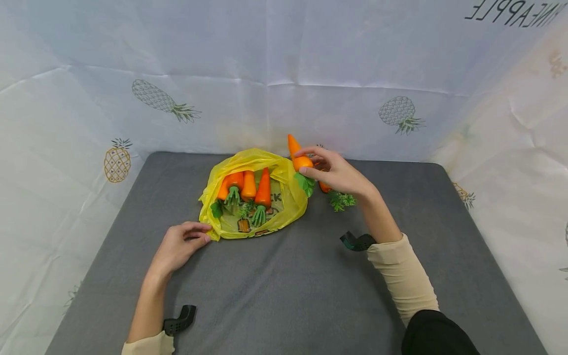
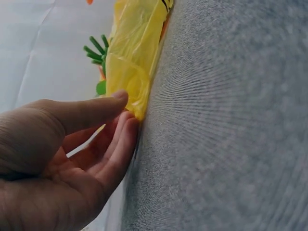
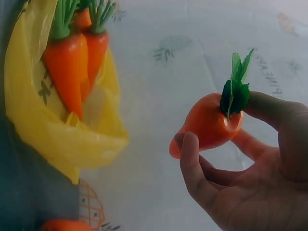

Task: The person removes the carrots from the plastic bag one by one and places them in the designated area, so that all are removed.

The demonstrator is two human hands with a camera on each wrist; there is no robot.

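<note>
A yellow plastic bag (image 1: 293, 197) lies with its mouth open on the grey table, several toy carrots (image 1: 264, 190) inside it. At the bag's near left corner my left hand (image 1: 179, 246) pinches the rim; the left wrist view shows thumb and fingertips on the yellow film (image 2: 127, 67). My right hand (image 1: 339, 172) holds an orange carrot (image 3: 207, 122) with green leaves (image 3: 236, 89) between thumb and fingers, above the table just right of the bag. Behind and below that hand lies another carrot (image 1: 325, 187) with feathery green tops (image 1: 341, 200), partly hidden.
The grey table (image 1: 266, 296) ends at the back against a pale hanging cloth (image 1: 284, 113) printed with pineapples. More of this cloth hangs along both sides. Dark wrist mounts (image 1: 179, 320) stick out from both forearms.
</note>
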